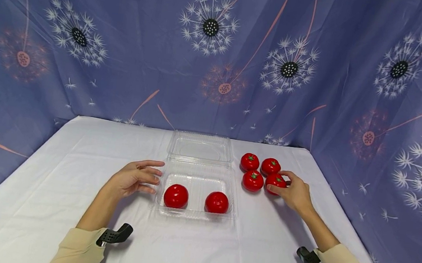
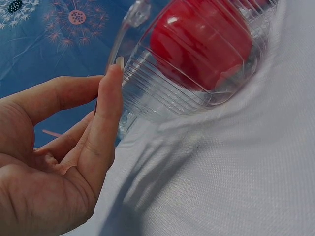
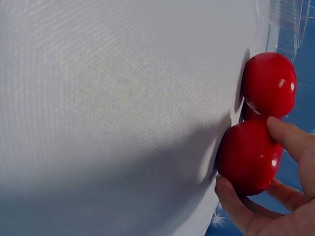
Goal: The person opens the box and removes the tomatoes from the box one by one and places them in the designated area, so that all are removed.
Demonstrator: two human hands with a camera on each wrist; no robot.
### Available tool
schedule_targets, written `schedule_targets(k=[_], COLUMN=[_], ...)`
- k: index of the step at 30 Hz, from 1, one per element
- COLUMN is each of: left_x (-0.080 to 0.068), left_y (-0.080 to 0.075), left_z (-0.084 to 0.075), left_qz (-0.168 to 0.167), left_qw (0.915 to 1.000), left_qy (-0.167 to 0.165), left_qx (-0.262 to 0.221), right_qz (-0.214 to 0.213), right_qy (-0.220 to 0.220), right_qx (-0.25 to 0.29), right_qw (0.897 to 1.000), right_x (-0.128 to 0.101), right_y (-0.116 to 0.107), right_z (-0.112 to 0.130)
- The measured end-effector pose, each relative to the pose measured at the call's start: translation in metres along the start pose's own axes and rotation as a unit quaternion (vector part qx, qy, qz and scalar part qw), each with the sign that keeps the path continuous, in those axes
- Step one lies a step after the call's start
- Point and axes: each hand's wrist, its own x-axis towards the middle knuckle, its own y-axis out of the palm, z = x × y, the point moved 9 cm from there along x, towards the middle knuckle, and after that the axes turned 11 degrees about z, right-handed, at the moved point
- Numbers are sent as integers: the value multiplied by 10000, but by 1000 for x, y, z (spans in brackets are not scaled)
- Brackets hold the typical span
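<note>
My right hand (image 1: 295, 193) holds a red tomato (image 1: 275, 181) with a green calyx between thumb and fingers. In the right wrist view this tomato (image 3: 250, 158) sits low at the white cloth, beside another tomato (image 3: 270, 84). A clear plastic clamshell box (image 1: 199, 184) stands in the middle, its lid (image 1: 201, 147) folded back. Two tomatoes lie in the box's near part, one on the left (image 1: 176, 196) and one on the right (image 1: 217, 202). At the box's left side is my left hand (image 1: 133, 178), its fingers loosely extended and fingertips at the ribbed wall (image 2: 157, 83).
Right of the box, three other tomatoes cluster by the held one: back left (image 1: 249, 162), back right (image 1: 270, 167) and front left (image 1: 253, 181). A white cloth (image 1: 197, 251) covers the table. A blue dandelion-print curtain (image 1: 145, 54) hangs behind and along the sides.
</note>
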Motion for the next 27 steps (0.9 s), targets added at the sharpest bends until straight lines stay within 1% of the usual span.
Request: schedule_targets(k=[16, 21, 27], left_x=[0, 0, 1], left_y=[0, 1, 0], left_z=[0, 0, 0], left_qz=[22, 25, -2], left_qw=[10000, 10000, 10000], left_qy=[1, 13, 10], left_qx=[-21, -29, -40], right_qz=[241, 296, 482], right_qy=[85, 87, 150], right_qx=[-173, -147, -176], right_qw=[9995, 9994, 9986], right_x=[0, 0, -1], right_y=[0, 2, 2], right_z=[-1, -2, -1])
